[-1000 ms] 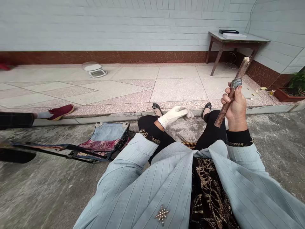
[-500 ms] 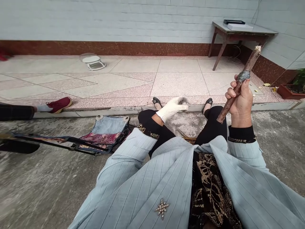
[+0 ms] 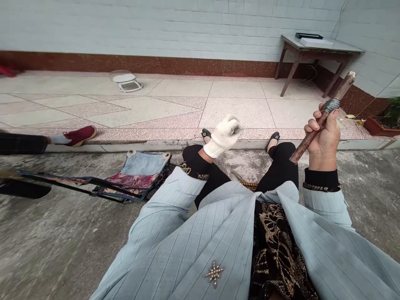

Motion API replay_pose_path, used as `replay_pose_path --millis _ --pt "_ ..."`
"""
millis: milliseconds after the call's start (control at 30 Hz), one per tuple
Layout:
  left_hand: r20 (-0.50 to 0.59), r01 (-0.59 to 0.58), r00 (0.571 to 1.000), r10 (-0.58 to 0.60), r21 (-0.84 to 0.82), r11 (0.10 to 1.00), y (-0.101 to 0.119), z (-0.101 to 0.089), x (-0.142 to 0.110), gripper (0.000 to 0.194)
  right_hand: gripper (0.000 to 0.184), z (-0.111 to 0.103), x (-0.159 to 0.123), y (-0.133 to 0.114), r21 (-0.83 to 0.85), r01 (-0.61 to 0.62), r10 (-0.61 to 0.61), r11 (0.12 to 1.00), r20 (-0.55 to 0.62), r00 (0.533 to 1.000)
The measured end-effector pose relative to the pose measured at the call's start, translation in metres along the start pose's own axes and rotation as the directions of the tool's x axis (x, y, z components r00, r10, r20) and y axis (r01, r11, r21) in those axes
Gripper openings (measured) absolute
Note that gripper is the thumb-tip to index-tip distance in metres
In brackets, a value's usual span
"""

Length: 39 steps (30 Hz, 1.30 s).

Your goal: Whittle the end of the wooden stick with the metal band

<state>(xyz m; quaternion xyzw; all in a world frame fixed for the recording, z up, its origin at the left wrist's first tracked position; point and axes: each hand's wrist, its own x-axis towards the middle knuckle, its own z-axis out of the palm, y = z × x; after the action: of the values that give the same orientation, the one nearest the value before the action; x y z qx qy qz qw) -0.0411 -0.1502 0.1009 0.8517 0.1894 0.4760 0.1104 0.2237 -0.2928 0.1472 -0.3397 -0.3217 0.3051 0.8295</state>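
Note:
My right hand is bare and wrapped round a wooden stick, held slanting with its broken pale end up and to the right. Grey wire is wound in a thick band round the stick, just above my fingers, and my thumb lies against it. In a white knitted glove, my left hand is closed in front of my left knee, apart from the stick. Whatever its curled fingers may hold is hidden or too thin to make out.
A folding chair with a denim and floral seat stands on the concrete at left. Another person's red shoe rests on the raised tiled step. Farther back are a small white stool, a wooden table and a planter.
My left hand has risen slightly and turned, its fist now facing more upward. My right hand has shifted a little right and down with the stick.

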Motion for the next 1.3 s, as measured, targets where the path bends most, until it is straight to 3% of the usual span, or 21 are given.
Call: replay_pose_path --millis 133,267,333,433,533,700,900,1000,1133,1300 --pt "-0.196 0.043 0.979 -0.059 -0.084 0.995 0.004 -0.012 0.011 0.024 0.032 0.001 -0.001 0.000 0.007 -0.026 0.026 1.000 0.012 1.000" --pt "-0.388 0.099 0.905 -0.177 -0.213 0.972 0.015 -0.020 0.024 0.028 0.031 0.003 -0.002 0.004 0.056 -0.046 0.041 0.997 0.089 0.995" --pt "-0.403 0.115 0.876 -0.265 -0.360 0.926 0.020 -0.020 0.031 0.026 0.032 0.003 -0.002 0.006 0.053 -0.050 0.044 0.997 0.117 0.992" --pt "-0.298 0.150 0.873 -0.386 -0.588 0.794 0.024 -0.018 0.038 0.025 0.033 0.003 -0.002 0.007 0.054 -0.057 0.050 0.997 0.117 0.992" --pt "-0.173 0.219 0.869 -0.463 -0.704 0.676 0.024 -0.017 0.041 0.027 0.034 0.004 -0.003 0.006 0.059 -0.048 0.041 0.997 0.104 0.994" --pt "-0.082 0.267 0.852 -0.516 -0.781 0.565 0.021 -0.019 0.041 0.030 0.036 0.005 -0.003 0.005 -0.039 -0.001 0.005 0.999 0.106 0.994" --pt "0.041 0.334 0.840 -0.540 -0.824 0.457 0.013 -0.016 0.043 0.025 0.038 0.008 -0.005 0.005 0.030 -0.027 0.024 0.999 0.102 0.994" --pt "0.080 0.361 0.847 -0.525 -0.813 0.458 0.011 -0.015 0.041 0.024 0.037 0.009 -0.009 0.004 -0.004 -0.003 0.003 1.000 0.095 0.995" --pt "0.095 0.366 0.876 -0.473 -0.770 0.523 0.014 -0.014 0.039 0.024 0.039 0.007 -0.008 0.006 0.030 0.010 -0.013 1.000 0.124 0.992" --pt "0.090 0.360 0.879 -0.469 -0.770 0.527 0.012 -0.008 0.036 0.019 0.040 0.007 -0.006 0.008 0.047 0.017 -0.023 0.999 0.127 0.992"
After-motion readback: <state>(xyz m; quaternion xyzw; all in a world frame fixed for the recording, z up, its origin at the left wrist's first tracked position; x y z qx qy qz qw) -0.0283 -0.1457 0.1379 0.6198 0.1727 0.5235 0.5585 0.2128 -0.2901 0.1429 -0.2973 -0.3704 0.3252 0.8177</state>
